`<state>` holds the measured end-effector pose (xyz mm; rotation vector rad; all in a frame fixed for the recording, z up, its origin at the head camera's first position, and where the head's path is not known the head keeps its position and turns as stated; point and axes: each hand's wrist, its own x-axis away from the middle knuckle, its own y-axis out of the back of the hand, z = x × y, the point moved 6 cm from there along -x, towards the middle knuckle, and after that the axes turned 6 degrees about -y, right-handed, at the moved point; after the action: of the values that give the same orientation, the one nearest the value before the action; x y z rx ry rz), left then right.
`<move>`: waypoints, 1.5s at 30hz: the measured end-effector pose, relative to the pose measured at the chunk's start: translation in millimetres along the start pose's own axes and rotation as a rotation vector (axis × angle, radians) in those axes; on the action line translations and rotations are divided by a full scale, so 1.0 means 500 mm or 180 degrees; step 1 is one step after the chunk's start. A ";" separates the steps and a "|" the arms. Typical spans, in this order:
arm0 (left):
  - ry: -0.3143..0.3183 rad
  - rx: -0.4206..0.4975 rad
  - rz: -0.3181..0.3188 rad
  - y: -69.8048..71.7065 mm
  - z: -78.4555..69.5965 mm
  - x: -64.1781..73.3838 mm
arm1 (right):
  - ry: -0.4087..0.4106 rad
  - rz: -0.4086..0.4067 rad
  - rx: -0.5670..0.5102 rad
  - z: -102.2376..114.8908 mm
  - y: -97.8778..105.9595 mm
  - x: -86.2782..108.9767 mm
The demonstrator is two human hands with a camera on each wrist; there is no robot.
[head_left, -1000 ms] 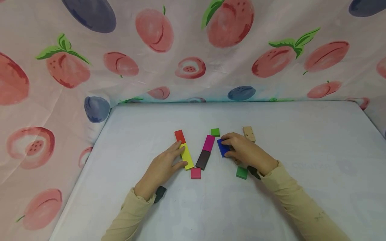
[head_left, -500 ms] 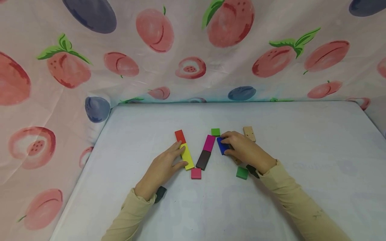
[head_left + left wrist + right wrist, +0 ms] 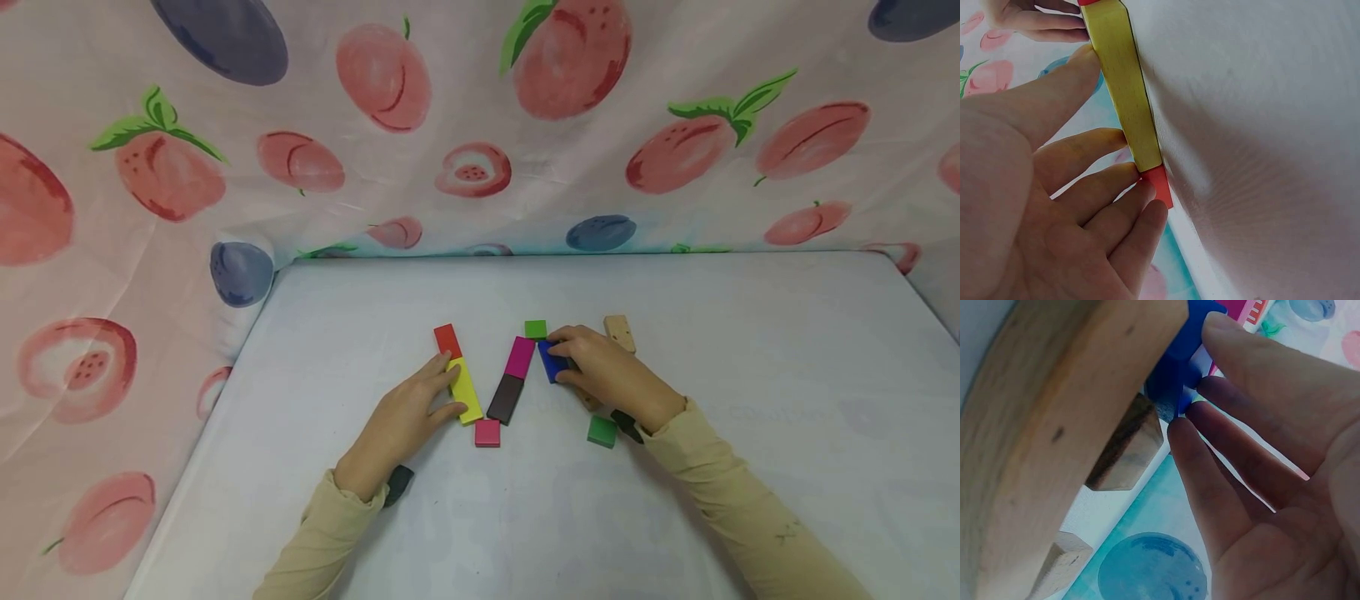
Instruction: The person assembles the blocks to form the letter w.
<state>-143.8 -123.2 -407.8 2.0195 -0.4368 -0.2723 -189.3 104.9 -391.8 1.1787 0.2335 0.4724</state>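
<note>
Flat on the table lie a red block (image 3: 447, 341) and a yellow block (image 3: 466, 392), end to end in a slanting line. My left hand (image 3: 402, 421) rests along their left side, its thumb and fingertips touching the edge, as the left wrist view (image 3: 1129, 87) also has it. With thumb and fingertips my right hand (image 3: 611, 375) pinches a blue block (image 3: 553, 363). That block stands close to a magenta block (image 3: 520, 358), which meets a dark brown block (image 3: 506, 399). A plain wooden block (image 3: 588, 400) is partly hidden under my right hand.
A light green square block (image 3: 536, 330) sits behind the blue one. A pink square block (image 3: 487, 432) lies at the near end of the two slanting lines. To the right are a wooden block (image 3: 619, 333) and a darker green block (image 3: 602, 431). Patterned fabric hangs behind the table (image 3: 337, 292).
My right hand has slid the blue block slightly left and away from me, nearer the magenta and light green blocks. The left hand has stayed in place.
</note>
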 end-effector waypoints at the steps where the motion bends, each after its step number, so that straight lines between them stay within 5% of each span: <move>1: 0.0003 0.0001 0.0004 0.000 0.000 0.000 | -0.0002 -0.0002 0.0002 0.000 0.000 0.000; 45: -0.0003 -0.0027 0.0021 -0.002 0.002 -0.002 | -0.0048 -0.0190 -0.0189 -0.026 0.026 0.017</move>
<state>-144.9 -123.1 -409.0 2.0093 -0.4422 -0.2708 -190.4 123.4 -384.0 1.1140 0.2394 0.4154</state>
